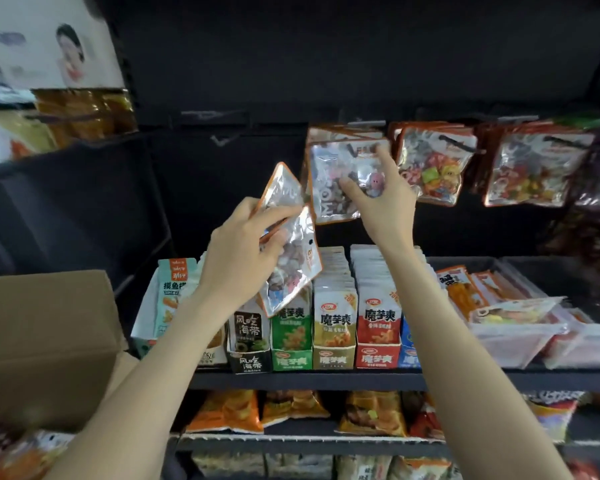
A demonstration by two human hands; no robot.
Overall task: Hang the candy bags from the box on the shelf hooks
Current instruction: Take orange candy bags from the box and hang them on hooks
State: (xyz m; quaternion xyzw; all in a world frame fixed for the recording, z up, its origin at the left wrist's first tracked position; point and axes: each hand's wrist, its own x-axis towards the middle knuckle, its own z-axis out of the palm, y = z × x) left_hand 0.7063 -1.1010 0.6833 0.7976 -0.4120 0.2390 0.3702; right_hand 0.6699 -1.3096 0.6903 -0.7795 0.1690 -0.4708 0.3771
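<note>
While hands (243, 252) (380, 202) seemingly grip, bags (430, 164) hang.

Black shelf (326, 380); snack boxes (334, 355) (in rows)
</note>
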